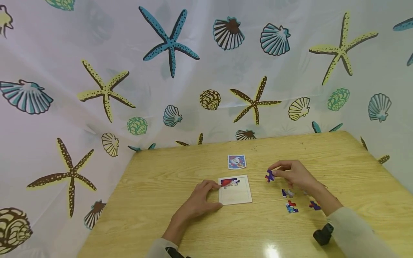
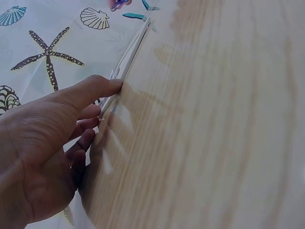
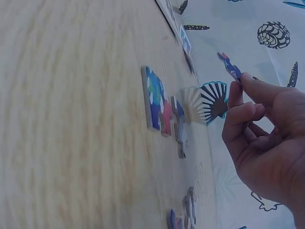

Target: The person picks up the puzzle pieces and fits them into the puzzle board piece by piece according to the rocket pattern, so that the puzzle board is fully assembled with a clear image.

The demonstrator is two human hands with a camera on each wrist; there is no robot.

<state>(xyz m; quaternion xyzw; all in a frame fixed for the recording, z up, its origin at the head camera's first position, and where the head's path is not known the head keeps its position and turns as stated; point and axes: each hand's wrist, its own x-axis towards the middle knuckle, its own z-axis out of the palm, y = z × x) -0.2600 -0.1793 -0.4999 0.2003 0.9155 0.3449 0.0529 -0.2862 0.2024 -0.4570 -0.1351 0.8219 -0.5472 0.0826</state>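
Note:
My left hand [image 1: 200,201] holds the left side of a square white puzzle board [image 1: 235,195], thumb at the near corner and fingers higher up the edge. Purple and red pieces [image 1: 227,182] fill part of the board's upper left; the rest shows pale. Between thumb and fingertips, my right hand [image 1: 295,176] pinches a purple jigsaw piece [image 1: 269,176] above the table, to the right of the board. The right wrist view shows this jigsaw piece [image 3: 231,67] edge-on, clear of the wood.
A small picture card [image 1: 237,162] lies behind the board. Loose jigsaw pieces lie below the right hand, among them a red and blue one [image 1: 292,206], a purple and grey one [image 1: 288,193] and a purple one [image 1: 314,205]. A patterned curtain [image 1: 206,71] hangs behind the wooden table [image 1: 174,168].

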